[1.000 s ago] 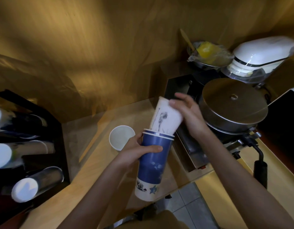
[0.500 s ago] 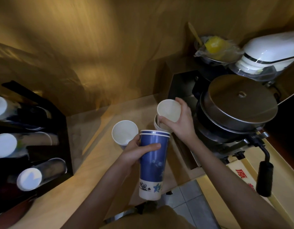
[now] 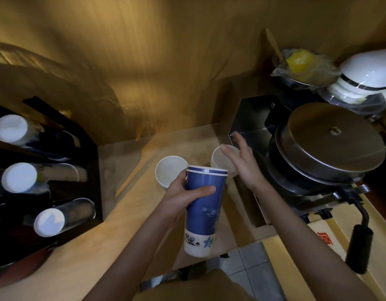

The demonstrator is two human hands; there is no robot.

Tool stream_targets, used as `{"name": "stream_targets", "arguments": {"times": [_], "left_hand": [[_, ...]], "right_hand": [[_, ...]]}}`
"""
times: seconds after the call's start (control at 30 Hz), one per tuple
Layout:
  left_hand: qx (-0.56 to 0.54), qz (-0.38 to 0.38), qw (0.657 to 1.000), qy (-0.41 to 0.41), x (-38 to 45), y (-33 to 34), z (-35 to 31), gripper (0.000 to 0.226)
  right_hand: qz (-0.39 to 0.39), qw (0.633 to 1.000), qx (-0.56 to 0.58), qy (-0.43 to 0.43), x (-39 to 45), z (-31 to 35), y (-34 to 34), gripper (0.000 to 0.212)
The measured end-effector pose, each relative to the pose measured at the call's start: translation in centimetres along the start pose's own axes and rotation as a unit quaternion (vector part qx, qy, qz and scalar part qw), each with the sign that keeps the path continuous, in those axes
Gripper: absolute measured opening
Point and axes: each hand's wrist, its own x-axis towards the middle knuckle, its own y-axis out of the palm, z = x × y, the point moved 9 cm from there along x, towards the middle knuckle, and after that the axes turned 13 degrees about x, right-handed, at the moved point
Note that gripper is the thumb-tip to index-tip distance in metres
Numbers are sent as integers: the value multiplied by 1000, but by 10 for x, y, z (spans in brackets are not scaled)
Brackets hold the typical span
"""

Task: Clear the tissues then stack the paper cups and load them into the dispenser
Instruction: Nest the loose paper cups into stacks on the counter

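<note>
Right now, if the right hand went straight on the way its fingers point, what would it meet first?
The right hand is open over a white cup, fingers pointing up-left. Past the cup's rim the line seems to cross bare counter to the wall; depth is unclear.

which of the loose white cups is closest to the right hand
The white cup beside the metal appliance, right under the right hand; the other white cup stands behind the left hand.

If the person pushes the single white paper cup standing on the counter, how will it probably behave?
The white paper cup looks empty and thin-walled, so it is probably very light and would slide or tip easily. Its open rim suggests the wall may dent under a firm squeeze. On its side, it would likely roll in a curve.
</note>
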Motion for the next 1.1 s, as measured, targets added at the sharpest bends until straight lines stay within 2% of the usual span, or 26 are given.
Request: {"name": "stream_targets", "arguments": {"times": [0.07, 0.13, 0.17, 0.3, 0.4, 0.53, 0.73, 0.8, 0.87, 0.97, 1.03, 1.1], "left_hand": [[-4, -19, 1000, 21, -2, -6, -7, 48], [3, -36, 999, 40, -3, -13, -14, 50], [7, -40, 998, 48, -4, -15, -16, 51], [3, -41, 998, 50, -10, -22, -20, 51], [-19, -10, 1000, 18, -10, -24, -14, 68], [-38, 47, 998, 2, -17, -24, -3, 73], [-16, 25, 999, 22, -18, -30, -1, 70], [-4, -7, 999, 52, -15, -38, -16, 75], [23, -77, 989, 121, -15, -53, -42, 83], [122, -184, 944, 244, -29, -73, -90, 92], [148, -215, 918, 299, -37, -79, -112, 96], [154, -230, 906, 319, -39, -83, -123, 100]], "right_hand": [[93, 994, 53, 7, -17, 21, 22, 73], [186, 981, 49, 29, -31, 29, 46, 69], [206, 977, 41, 35, -33, 28, 53, 68], [162, 985, 49, 23, -25, 30, 60, 56], [147, 986, 76, 27, -20, 34, 64, 52], [98, 985, 141, 18, -4, 46, 49, 61], [117, 990, 78, -16, -7, 66, 56, 62], [136, 988, 60, -38, -15, 76, 64, 69], [145, 986, 35, -74, -24, 90, 70, 80], [137, 978, -37, -154, -37, 124, 74, 92], [122, 970, -61, -203, -44, 146, 72, 94], [104, 961, -73, -245, -48, 160, 72, 94]]}}
